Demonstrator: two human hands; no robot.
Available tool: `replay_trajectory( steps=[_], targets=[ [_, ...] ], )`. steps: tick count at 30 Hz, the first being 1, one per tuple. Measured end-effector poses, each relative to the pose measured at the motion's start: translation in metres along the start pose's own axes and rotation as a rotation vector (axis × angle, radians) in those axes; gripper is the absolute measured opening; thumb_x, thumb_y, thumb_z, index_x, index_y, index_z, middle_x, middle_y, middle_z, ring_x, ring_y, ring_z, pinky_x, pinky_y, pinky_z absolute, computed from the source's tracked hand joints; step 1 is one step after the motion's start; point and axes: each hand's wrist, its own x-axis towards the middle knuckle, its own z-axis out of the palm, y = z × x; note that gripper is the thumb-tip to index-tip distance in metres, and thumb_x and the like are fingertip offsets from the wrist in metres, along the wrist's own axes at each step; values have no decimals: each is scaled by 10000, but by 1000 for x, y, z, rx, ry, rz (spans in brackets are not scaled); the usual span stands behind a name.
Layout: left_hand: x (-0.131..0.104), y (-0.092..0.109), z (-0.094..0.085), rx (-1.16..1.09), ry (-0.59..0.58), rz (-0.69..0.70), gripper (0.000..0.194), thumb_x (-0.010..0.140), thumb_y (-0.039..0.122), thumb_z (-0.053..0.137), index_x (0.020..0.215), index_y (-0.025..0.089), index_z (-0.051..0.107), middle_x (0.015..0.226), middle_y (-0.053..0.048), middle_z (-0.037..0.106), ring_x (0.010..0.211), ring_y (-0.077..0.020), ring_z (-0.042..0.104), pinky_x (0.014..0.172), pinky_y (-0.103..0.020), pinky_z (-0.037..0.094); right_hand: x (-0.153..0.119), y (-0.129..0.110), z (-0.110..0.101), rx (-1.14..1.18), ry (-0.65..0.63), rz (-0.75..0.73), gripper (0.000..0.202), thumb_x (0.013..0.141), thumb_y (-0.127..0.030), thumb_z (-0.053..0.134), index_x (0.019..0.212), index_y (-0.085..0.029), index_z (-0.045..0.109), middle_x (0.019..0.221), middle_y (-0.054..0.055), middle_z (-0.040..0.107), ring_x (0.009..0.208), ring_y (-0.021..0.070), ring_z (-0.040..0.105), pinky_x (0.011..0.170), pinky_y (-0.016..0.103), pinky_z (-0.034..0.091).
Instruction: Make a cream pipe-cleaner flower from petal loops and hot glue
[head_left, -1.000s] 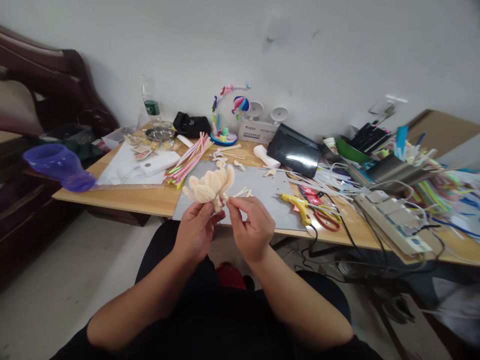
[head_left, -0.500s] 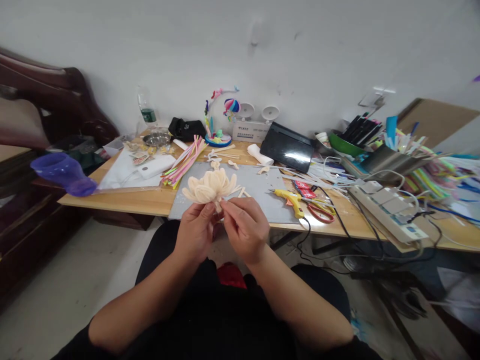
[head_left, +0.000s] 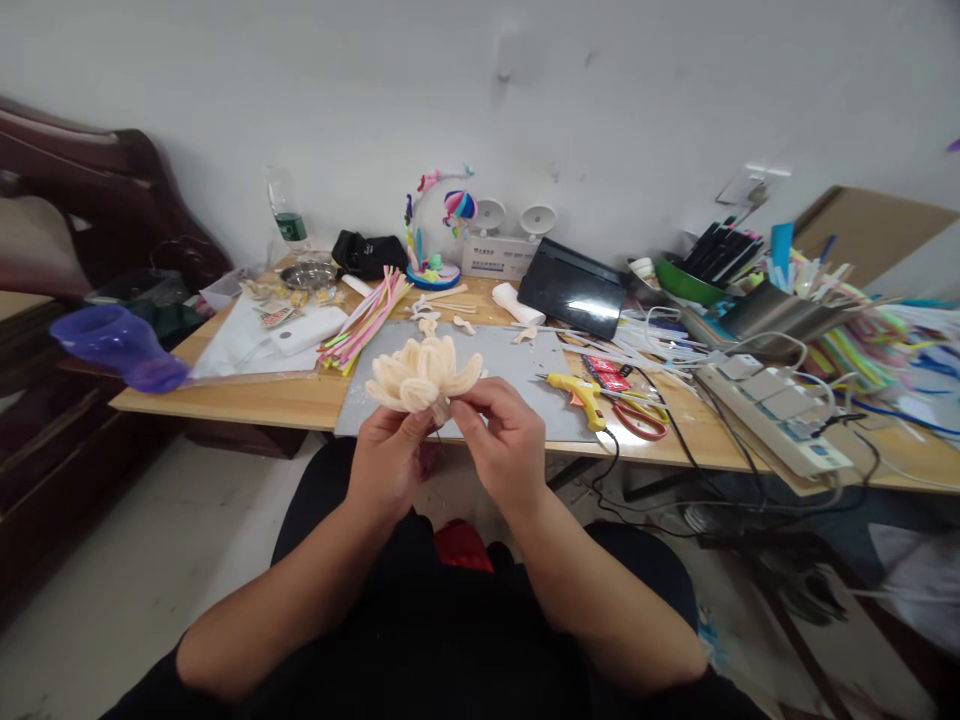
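Observation:
A cream flower (head_left: 424,372) with several looped, fuzzy petals, which looks made of pipe cleaners, is held up over the near edge of the grey mat (head_left: 495,400). My left hand (head_left: 386,460) is closed around the flower's base, thumb on top. From the right, my right hand (head_left: 502,440) pinches at the same base with thumb and forefinger; whether a separate small piece is between those fingertips I cannot make out. A thin dark wire shows below the base. Loose cream petal pieces (head_left: 463,324) lie on the mat behind the flower.
Right of the mat lie a yellow glue gun (head_left: 581,397), scissors (head_left: 640,420) and a loaded power strip (head_left: 772,410) with trailing cords. Bundled pipe cleaners (head_left: 367,320), a purple boot-shaped vessel (head_left: 120,345) and a bottle (head_left: 289,215) are at left. A black tablet-like panel (head_left: 574,288) stands behind.
The flower has turned slightly and its petals face a little more upward. My right hand has shifted slightly right, with its fingers less bunched. The camera view has moved slightly.

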Motion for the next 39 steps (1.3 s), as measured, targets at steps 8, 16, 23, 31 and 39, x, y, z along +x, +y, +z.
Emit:
replay_trajectory(
  steps=[8, 16, 23, 31, 39],
  targets=[
    [1, -7, -10, 56, -14, -2, 193, 614, 256, 753, 790, 212, 688, 602, -14, 641, 689, -195, 632, 576, -293, 496, -4, 15, 11, 266, 19, 303, 94, 720, -253, 650, 705, -172, 605, 691, 7, 605, 654, 114, 559, 655, 283, 493],
    [1, -5, -15, 92, -12, 42, 106, 611, 212, 750, 677, 209, 668, 587, -17, 641, 742, -226, 643, 590, -303, 503, -1, 7, 17, 529, 34, 496, 123, 634, -239, 692, 632, -174, 587, 584, -22, 579, 571, 109, 550, 571, 257, 482],
    [3, 6, -8, -27, -81, -19, 175, 619, 276, 748, 753, 182, 687, 760, -42, 697, 739, -180, 641, 674, -295, 505, -6, 6, 5, 238, 51, 151, 107, 794, -205, 573, 839, -203, 669, 803, 25, 625, 767, 127, 596, 703, 286, 507],
    [2, 9, -1, -38, -67, -98, 177, 600, 245, 751, 739, 152, 694, 689, -38, 677, 720, -151, 635, 721, -258, 496, -11, 1, 5, -144, 56, -247, 213, 800, -121, 547, 943, -208, 678, 864, 61, 616, 824, 156, 580, 720, 331, 516],
    [5, 5, -6, 16, -99, -137, 166, 642, 283, 722, 737, 150, 689, 601, -38, 630, 637, -180, 620, 584, -291, 495, -10, 7, 4, -110, 63, -215, 202, 798, -130, 556, 921, -232, 681, 839, 44, 553, 804, 145, 555, 684, 315, 518]
  ],
)
